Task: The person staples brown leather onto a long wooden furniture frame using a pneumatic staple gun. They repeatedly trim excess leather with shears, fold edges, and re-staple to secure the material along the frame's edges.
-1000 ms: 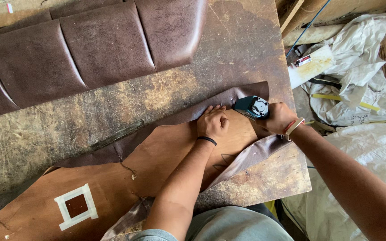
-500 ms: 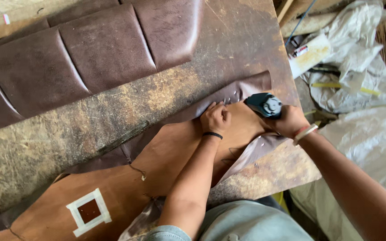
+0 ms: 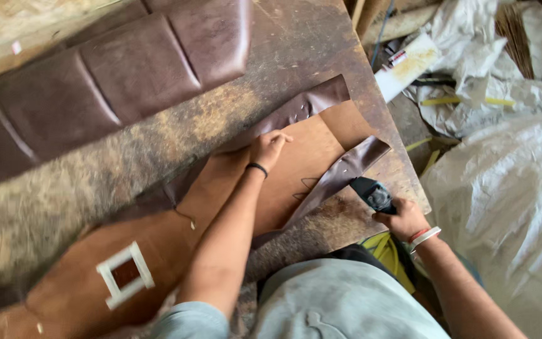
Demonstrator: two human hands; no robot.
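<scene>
A long brown board panel (image 3: 296, 163) wrapped at its edges in dark brown leatherette lies across the worn wooden table (image 3: 158, 144). My left hand (image 3: 268, 147) presses down on the panel near its far edge, fingers curled against the folded leatherette strip (image 3: 308, 103). My right hand (image 3: 403, 220) holds a dark teal staple gun (image 3: 371, 193) at the table's near right edge, just off the panel's lower leatherette flap (image 3: 346, 169). A white square frame (image 3: 123, 275) sits on the panel's left part.
A padded dark brown leatherette cushion panel (image 3: 108, 81) lies at the far left of the table. To the right, off the table, are crumpled white plastic sheets (image 3: 503, 188), a small white box (image 3: 406, 63) and scrap wood.
My right hand has pulled the staple gun back off the panel's far corner toward the near table edge. My left hand stays pressed on the panel. The camera view has shifted.
</scene>
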